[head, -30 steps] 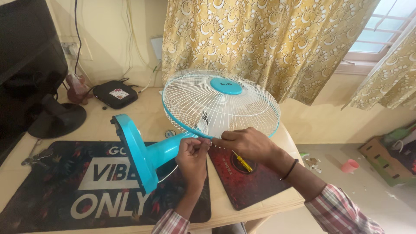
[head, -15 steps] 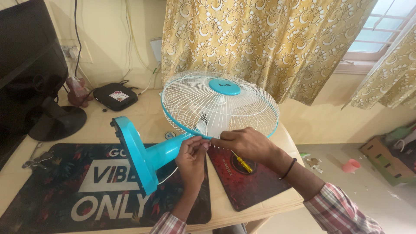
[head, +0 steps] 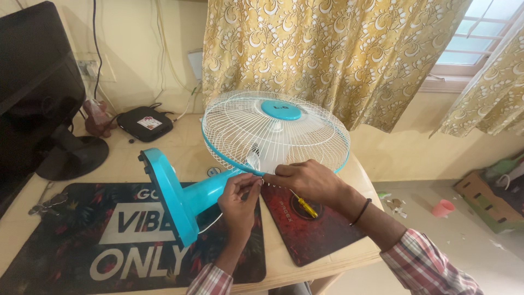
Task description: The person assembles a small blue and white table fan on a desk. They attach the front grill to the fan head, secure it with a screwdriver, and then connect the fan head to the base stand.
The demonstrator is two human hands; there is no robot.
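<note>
A turquoise table fan lies on its side on the desk, its white wire grille (head: 284,139) facing up and its round base (head: 166,194) pointing toward me. My left hand (head: 237,201) pinches the lower edge of the grille's turquoise rim (head: 224,158). My right hand (head: 308,180) grips the same spot on the rim from the right, fingertips almost touching the left hand's. A yellow-handled screwdriver (head: 304,205) lies on a dark red mat (head: 314,226) just under my right wrist.
A large dark printed desk mat (head: 82,235) covers the desk's front left. A monitor stand (head: 71,155), a black router box (head: 144,123) and keys (head: 49,203) sit at the left. Patterned yellow curtains (head: 327,54) hang behind. A cardboard box (head: 486,202) and pink cup (head: 441,208) are on the floor at right.
Both hands stay pinched at the grille's lower rim with only small finger shifts. The view has drifted slightly, and the fan has barely moved.
</note>
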